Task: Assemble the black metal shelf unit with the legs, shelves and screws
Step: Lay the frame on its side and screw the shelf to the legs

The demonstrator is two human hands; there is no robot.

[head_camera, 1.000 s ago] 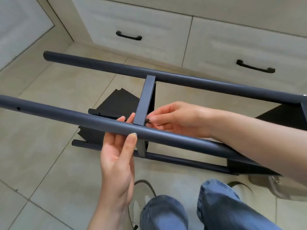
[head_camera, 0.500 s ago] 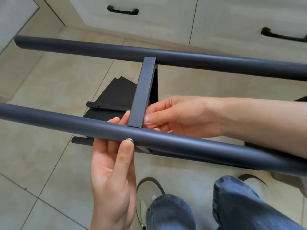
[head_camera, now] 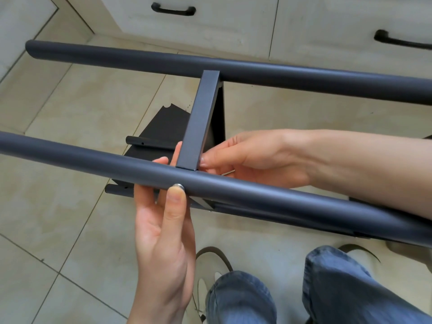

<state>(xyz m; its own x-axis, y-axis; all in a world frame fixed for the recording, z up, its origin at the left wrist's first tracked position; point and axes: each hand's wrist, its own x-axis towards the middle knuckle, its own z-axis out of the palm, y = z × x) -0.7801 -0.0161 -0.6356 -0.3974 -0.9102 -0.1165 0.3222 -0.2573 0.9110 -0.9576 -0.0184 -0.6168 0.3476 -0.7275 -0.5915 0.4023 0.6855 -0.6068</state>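
Left hand (head_camera: pixel 163 232) grips the near leg (head_camera: pixel 257 192) at mid-frame, thumb pressing a silver screw (head_camera: pixel 179 186) against it. Right hand (head_camera: pixel 252 157) pinches something small, hidden behind the leg, beside the shelf edge (head_camera: pixel 201 122) spanning to the far leg (head_camera: pixel 304 78).

Single head view: the camera is looking steeply down and forward, close over the near leg (head_camera: pixel 257 190), toward the drawers (head_camera: pixel 210 17) beyond.

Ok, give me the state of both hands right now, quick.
Left hand: grips the near leg, thumb pressing the silver screw head.
Right hand: fingertips pinch at the shelf edge where it meets the leg; what they hold is hidden.
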